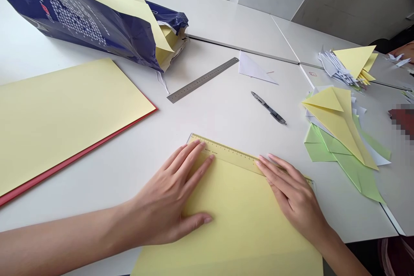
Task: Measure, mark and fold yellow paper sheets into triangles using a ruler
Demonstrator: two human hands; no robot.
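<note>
A sheet of yellow paper (239, 224) lies on the table in front of me, its near part running out of the bottom of the view. Along its far edge lies a clear plastic ruler (231, 152), slanting down to the right. My left hand (174, 196) rests flat with fingers spread, the fingertips on the ruler's left part and the thumb on the paper. On the ruler's right part press the outstretched fingers of my right hand (293, 194), which covers some of that end. Neither hand grasps anything.
Beyond the paper lie a steel ruler (203, 79), a pen (268, 108) and a folded white paper (255, 69). Yellow sheets (64, 112) on a red layer are at left, below an opened blue package (97, 21). Folded yellow (343, 116) and green papers (355, 168) pile up at right.
</note>
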